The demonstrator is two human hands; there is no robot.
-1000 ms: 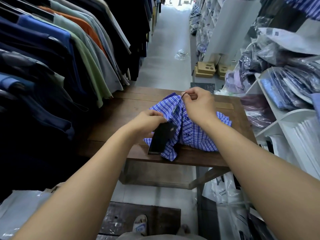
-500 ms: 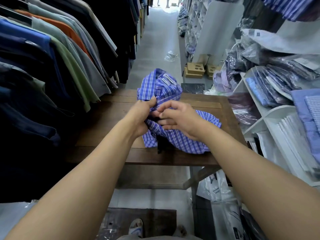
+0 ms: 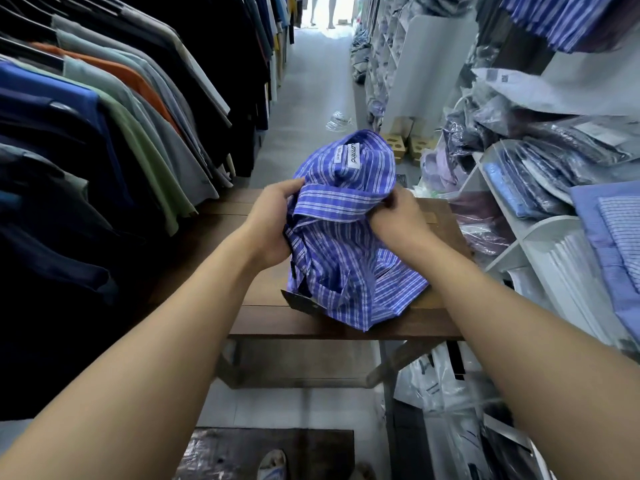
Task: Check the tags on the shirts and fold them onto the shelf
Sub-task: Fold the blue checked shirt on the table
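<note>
Left hand (image 3: 273, 223): grips collar's left side. Shirt (image 3: 346, 251): blue plaid, bunched on table (image 3: 242, 216), collar lifted, likely so label (image 3: 348, 155) can be read. Right hand (image 3: 398, 220): pinches collar's right end. Shelf (image 3: 554, 225): beside the table.

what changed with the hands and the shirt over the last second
The left hand let go of the black tag, the right hand of its string; both now have a grip on the shirt at the collar, lifted so the neck label shows. The shirt's lower part still lies on the table.
</note>
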